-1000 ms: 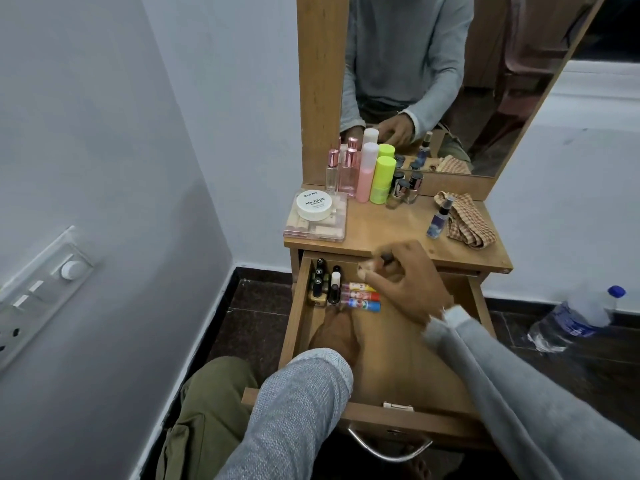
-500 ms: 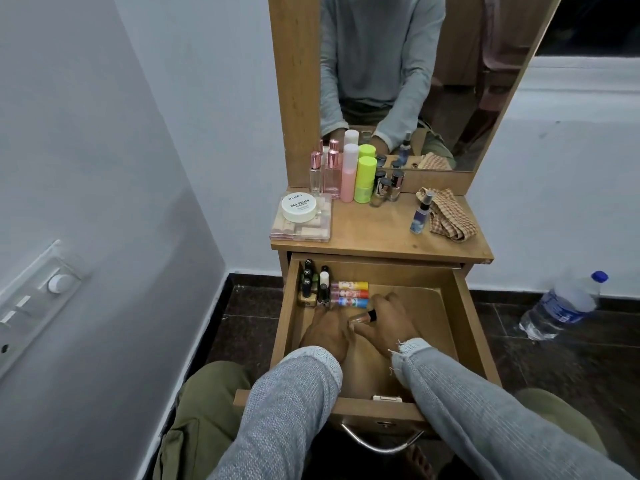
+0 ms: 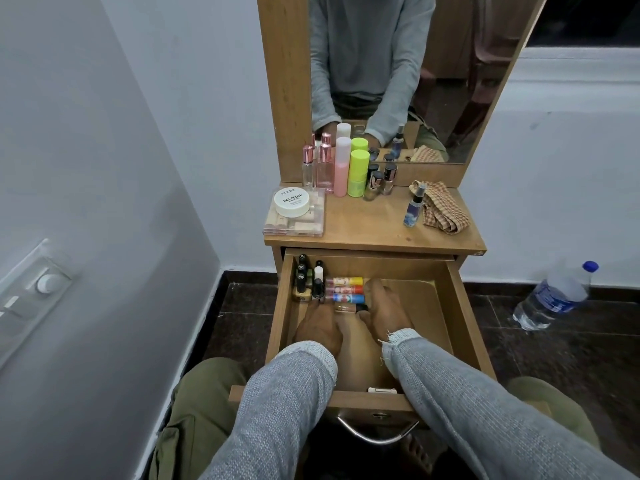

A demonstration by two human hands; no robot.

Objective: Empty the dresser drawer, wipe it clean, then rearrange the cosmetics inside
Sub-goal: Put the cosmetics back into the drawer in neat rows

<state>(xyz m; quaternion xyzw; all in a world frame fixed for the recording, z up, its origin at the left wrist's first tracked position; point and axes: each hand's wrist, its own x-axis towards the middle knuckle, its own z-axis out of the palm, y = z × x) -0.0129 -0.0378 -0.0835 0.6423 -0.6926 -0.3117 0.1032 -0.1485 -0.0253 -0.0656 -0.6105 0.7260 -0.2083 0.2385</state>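
The wooden drawer point(image 3: 463, 306) is pulled out below the dresser top point(image 3: 367, 225). Small dark nail polish bottles point(image 3: 304, 282) stand in its back left corner. Beside them three lip balm tubes point(image 3: 346, 289) lie in a row, yellow, red and blue. A fourth tube point(image 3: 344, 308) with a black cap lies just in front of the blue one. My left hand point(image 3: 318, 329) touches its left end with straight fingers. My right hand point(image 3: 384, 311) lies at its capped end, fingers stretched along the ends of the tubes.
On the dresser top are a white jar point(image 3: 291, 201) on a clear palette box, pink bottles point(image 3: 341, 168), a green bottle point(image 3: 358, 173), small polish bottles point(image 3: 381, 180), a blue spray bottle point(image 3: 414, 206) and a checked cloth point(image 3: 445, 211). A water bottle point(image 3: 550, 299) lies on the floor right.
My right hand brought the black-capped tube down from the drawer's back edge and set it in line in front of the blue tube. My left hand stayed in the drawer.
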